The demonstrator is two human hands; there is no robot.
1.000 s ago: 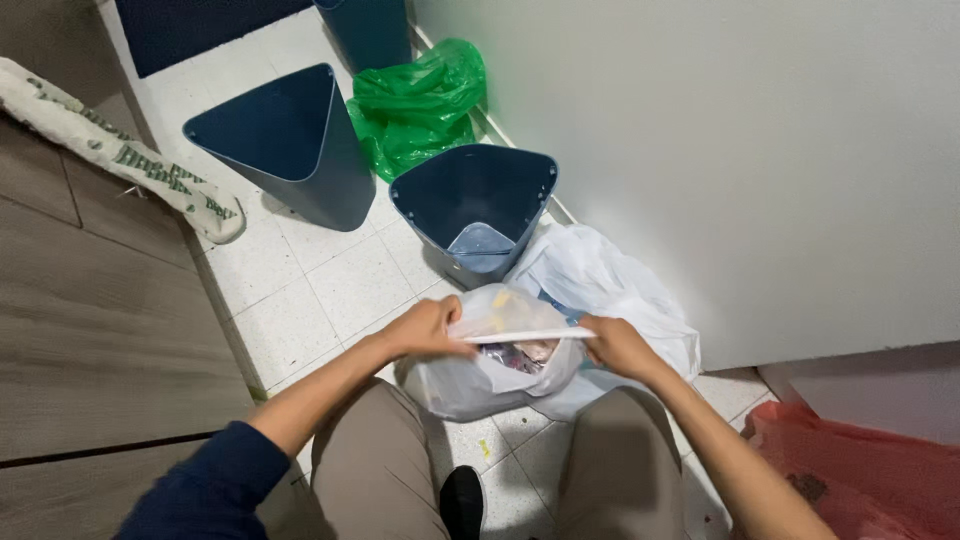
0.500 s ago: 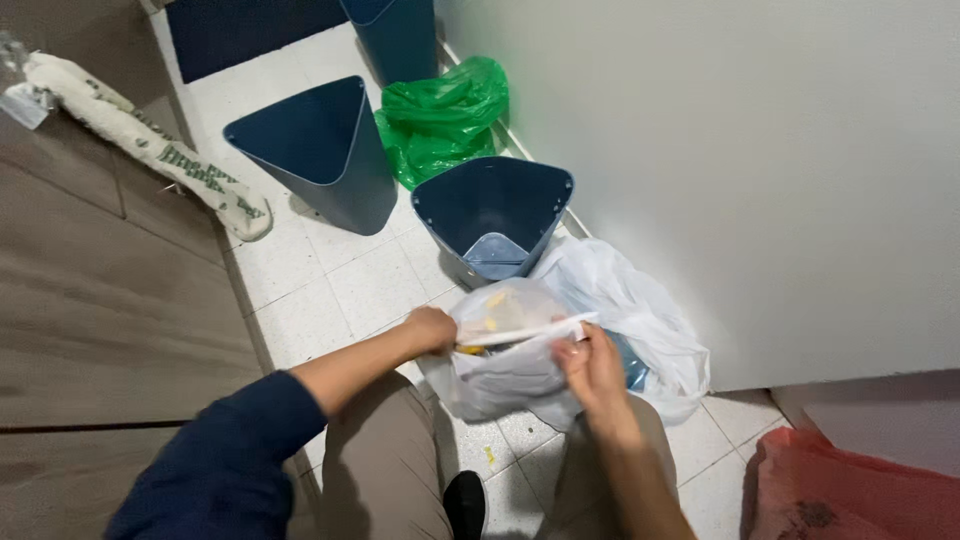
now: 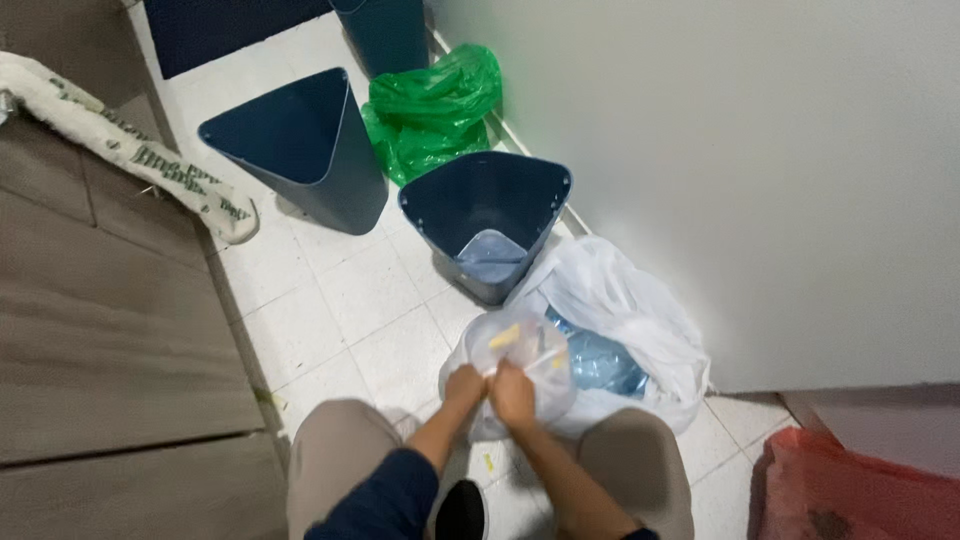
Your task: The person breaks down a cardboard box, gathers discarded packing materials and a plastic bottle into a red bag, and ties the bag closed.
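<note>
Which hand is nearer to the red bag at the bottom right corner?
Right. The right hand grips the clear bag's gathered top on the side toward the red bag; the left hand pinches the same spot, just farther away.

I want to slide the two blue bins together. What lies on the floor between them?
Head view: only bare white floor tile lies between the tipped bin and the upright bin; the green bag sits behind that gap.

two dark blue triangular bins (image 3: 300,150) (image 3: 490,225) standing on the white tiled floor (image 3: 330,300); crumpled green plastic bag (image 3: 430,110) by the wall (image 3: 750,170); rolled-up pale mat (image 3: 120,150) at the floor's left edge; red bag (image 3: 860,495) bottom right corner
</note>
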